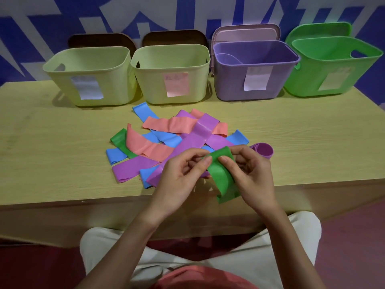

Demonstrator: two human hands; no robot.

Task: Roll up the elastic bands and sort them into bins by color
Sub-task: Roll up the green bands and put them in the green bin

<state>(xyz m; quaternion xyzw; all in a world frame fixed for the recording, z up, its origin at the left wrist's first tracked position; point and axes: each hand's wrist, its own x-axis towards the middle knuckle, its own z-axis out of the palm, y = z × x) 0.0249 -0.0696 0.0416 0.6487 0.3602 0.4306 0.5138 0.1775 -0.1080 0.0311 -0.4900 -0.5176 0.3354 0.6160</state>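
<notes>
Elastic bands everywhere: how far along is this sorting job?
Early. One purple roll sits finished on the table, not binned. Both hands, left hand and right hand, are starting to roll a green band. The pile of flat bands remains; the bins' floors aren't visible.

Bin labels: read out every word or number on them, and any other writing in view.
Nothing can be read.
Left yellow bin, white label: too blurred.
Second yellow bin, pink label: faint marks, unreadable.
Purple bin, white label: blurred.
Green bin, pale label: blurred.
</notes>
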